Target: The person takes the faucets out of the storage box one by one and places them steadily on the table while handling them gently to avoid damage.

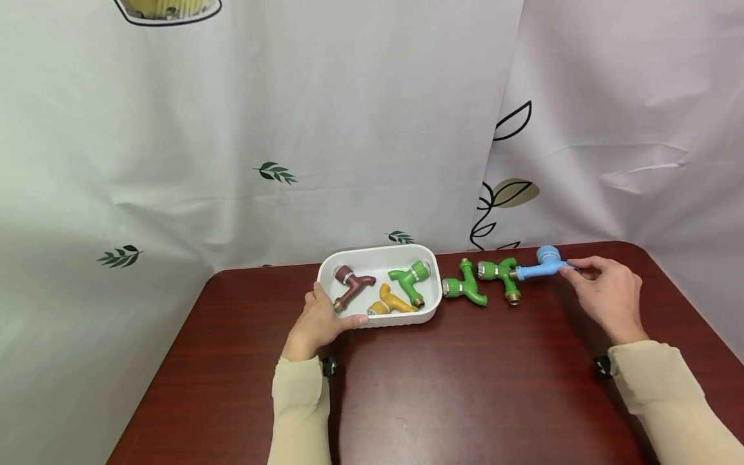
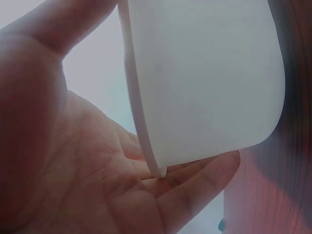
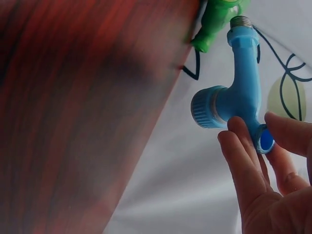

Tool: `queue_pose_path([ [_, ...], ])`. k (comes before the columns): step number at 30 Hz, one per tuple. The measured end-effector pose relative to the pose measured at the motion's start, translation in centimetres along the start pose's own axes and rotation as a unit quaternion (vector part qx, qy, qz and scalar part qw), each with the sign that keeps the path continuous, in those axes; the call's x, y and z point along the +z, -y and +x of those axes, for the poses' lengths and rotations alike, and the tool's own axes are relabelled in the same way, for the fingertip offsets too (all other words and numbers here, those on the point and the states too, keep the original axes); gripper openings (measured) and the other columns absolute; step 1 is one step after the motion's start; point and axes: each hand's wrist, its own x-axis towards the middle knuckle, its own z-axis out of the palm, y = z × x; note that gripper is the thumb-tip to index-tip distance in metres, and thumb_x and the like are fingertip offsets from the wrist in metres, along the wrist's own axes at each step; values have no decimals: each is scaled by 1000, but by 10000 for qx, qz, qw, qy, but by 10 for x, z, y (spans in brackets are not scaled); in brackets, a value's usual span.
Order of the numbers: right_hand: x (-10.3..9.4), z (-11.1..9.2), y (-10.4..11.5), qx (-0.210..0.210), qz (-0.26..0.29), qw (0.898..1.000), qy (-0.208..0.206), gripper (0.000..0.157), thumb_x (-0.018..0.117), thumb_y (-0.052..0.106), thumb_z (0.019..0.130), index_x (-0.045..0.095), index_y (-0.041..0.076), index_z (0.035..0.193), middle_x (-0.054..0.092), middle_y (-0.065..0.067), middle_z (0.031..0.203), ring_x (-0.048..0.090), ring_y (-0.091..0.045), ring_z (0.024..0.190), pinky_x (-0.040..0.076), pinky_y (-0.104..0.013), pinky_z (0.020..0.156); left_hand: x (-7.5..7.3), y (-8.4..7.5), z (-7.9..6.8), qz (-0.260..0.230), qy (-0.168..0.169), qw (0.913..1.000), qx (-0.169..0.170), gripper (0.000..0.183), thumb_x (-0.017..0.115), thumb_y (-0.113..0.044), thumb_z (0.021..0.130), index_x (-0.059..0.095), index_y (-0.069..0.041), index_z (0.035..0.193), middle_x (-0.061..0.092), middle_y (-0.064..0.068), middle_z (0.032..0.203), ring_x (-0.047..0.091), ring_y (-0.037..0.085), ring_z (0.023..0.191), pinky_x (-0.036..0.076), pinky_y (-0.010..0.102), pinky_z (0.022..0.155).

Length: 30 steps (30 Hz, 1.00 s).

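My left hand (image 1: pixel 316 321) grips the left front corner of a white plastic tray (image 1: pixel 429 314), thumb over the near rim and fingers against the outer wall (image 2: pixel 209 83). Inside lie a maroon tap (image 1: pixel 352 290), a yellow tap (image 1: pixel 391 300) and a green tap (image 1: pixel 410 281). At the right, my right hand (image 1: pixel 609 294) pinches a light blue tap (image 1: pixel 546 264) by its spout end. The blue tap's round knob (image 3: pixel 206 107) and threaded metal end (image 3: pixel 241 21) show in the right wrist view. That threaded end overlaps a green tap in the head view.
Two more green taps, one (image 1: pixel 467 284) beside the tray and another (image 1: pixel 504 276) farther right, lie on the dark red wooden table (image 1: pixel 465 381). Behind the table's back edge hangs a pale cloth (image 1: pixel 372 129) printed with leaves.
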Motion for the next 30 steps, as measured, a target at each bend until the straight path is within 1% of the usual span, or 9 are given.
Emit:
queue_pose_path([
  [11,-1,1,-10,166,-126,9997,134,30,74,16,90,73,-8,108,71,-27,84,30,28,67,32,-57,92,-1,0,0,-66,-33,10000,24,130,86,-50,76,2,15,152,32,39,137,47,48,120,42,54,102],
  [12,-1,1,-11,203,-157,9995,167,30,74,17,91,73,-8,108,71,-27,84,31,26,67,32,-57,93,-1,0,0,-67,-29,10000,20,131,86,-50,76,1,15,152,31,39,138,47,48,121,42,54,102],
  [14,-2,0,-12,251,-188,9992,245,31,74,17,91,73,-8,108,71,-27,83,42,16,69,33,-58,93,-1,-1,-1,-83,-30,10000,6,130,86,-50,76,2,15,152,32,39,138,47,48,121,42,54,102],
  [16,-3,-1,-12,301,-256,9987,310,31,73,18,91,73,-8,108,71,-25,82,45,8,69,33,-57,93,0,-1,-1,-104,-18,9999,-32,130,86,-50,76,2,14,152,32,38,138,48,47,121,42,53,102],
  [21,-3,2,-13,297,-266,9985,369,31,74,19,91,73,-7,107,71,-24,80,40,14,66,33,-56,92,-1,-1,-1,-87,-15,10000,-38,131,86,-50,76,1,15,152,30,39,140,47,47,122,42,54,103],
  [23,-3,4,-13,286,-234,9986,388,30,73,19,91,73,-7,106,71,-24,79,51,5,70,32,-57,93,-2,-1,-1,-69,-20,10000,-32,131,85,-49,77,1,15,152,29,41,142,45,48,124,41,54,104],
  [25,-3,5,-13,319,-253,9982,440,31,73,20,91,73,-7,106,71,-24,79,60,-17,79,32,-58,94,-2,-1,-1,-37,-26,10000,-32,131,85,-50,77,1,16,152,28,41,143,44,48,126,40,54,104],
  [27,-3,5,-13,337,-260,9979,488,31,72,20,92,73,-8,106,71,-24,78,59,-38,87,31,-58,94,-2,-1,0,-33,-20,10000,-43,131,85,-50,77,1,16,152,28,41,142,44,48,125,40,54,104],
  [30,-2,6,-14,362,-290,9974,558,32,72,20,92,72,-8,106,70,-23,76,58,-44,89,31,-59,95,-1,-2,0,-36,-14,10000,-32,130,85,-50,77,1,15,152,30,40,140,45,48,124,41,54,103],
])
